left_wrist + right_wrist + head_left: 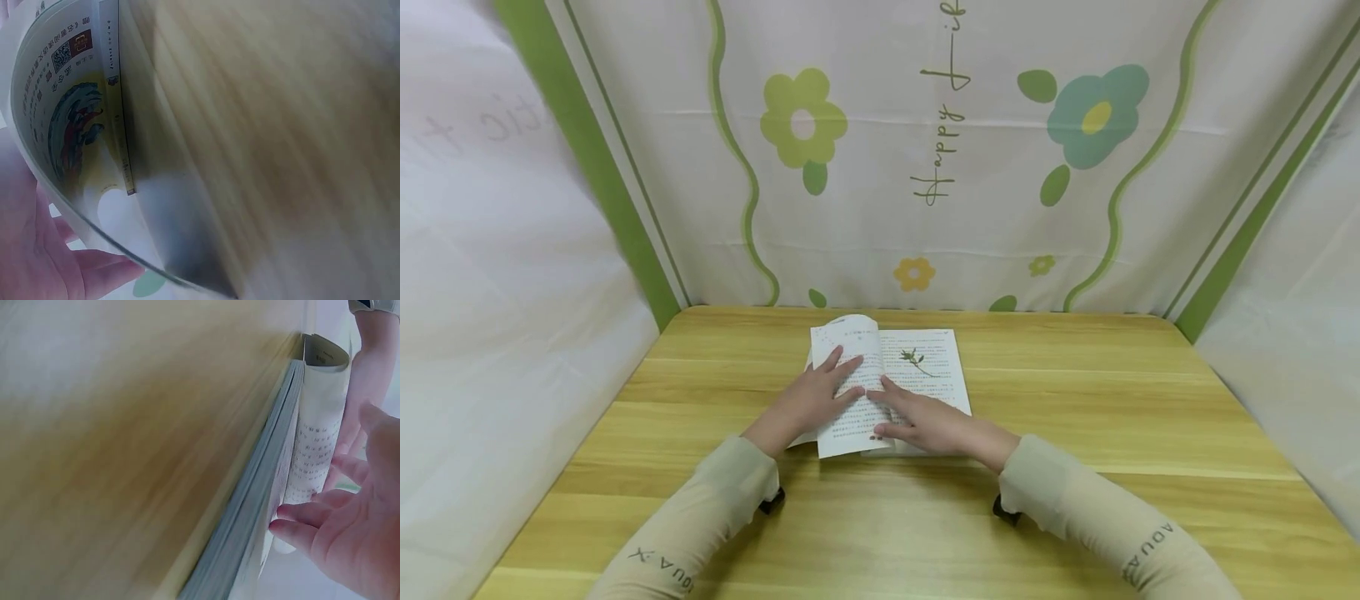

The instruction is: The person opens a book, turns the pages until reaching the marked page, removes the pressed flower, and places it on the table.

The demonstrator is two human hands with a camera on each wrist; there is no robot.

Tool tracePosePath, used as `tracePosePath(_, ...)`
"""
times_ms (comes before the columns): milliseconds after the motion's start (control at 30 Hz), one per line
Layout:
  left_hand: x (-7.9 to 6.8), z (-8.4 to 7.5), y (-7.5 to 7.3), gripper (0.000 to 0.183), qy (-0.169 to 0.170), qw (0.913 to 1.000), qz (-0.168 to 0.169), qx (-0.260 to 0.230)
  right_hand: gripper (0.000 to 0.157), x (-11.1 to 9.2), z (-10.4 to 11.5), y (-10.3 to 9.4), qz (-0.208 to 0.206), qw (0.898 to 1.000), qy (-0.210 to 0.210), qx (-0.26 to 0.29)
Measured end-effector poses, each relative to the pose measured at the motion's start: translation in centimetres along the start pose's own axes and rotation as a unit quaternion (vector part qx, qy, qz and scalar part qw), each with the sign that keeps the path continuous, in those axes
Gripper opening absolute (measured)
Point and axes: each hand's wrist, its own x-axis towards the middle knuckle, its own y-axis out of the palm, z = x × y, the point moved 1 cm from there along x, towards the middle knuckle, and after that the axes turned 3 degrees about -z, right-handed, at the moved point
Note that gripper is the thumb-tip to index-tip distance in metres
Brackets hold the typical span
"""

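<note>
An open book (946, 398) with printed pages lies on the wooden table. A small green leafy sprig (914, 359) rests on its right-hand page. The left-hand page (848, 432) bows upward near the spine, and its curl shows in the right wrist view. My left hand (815, 398) rests on that page with fingers spread. Close to the spine is my right hand (931, 419), its fingers extended and touching the book. In the left wrist view the book's cover (78, 119), with a colourful picture and a QR code, curves up off the table.
The wooden table (1075, 400) reaches out on both sides of the book. Behind it hangs a white curtain (865, 208) printed with flowers and lettering. More white fabric (512, 275) stands along the left side, and likewise on the right.
</note>
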Motion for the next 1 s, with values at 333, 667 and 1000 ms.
tracePosePath(333, 0.0, 0.7, -0.3, 0.065, -0.012, 0.9999, 0.008, 0.007, 0.054, -0.5, -1.0, -0.8, -0.049, 0.999, -0.007, 0.0)
tracePosePath(667, 0.1, 0.9, -0.2, 0.073, -0.039, 0.9991, 0.017, 0.001, 0.036, -0.9, -2.6, -1.4, -0.085, 0.996, -0.008, 0.001)
tracePosePath(1000, 0.0, 0.9, -0.1, 0.073, -0.044, 0.9986, 0.022, 0.019, 0.026, -0.3, -5.1, -2.7, -0.133, 0.989, 0.041, 0.059)
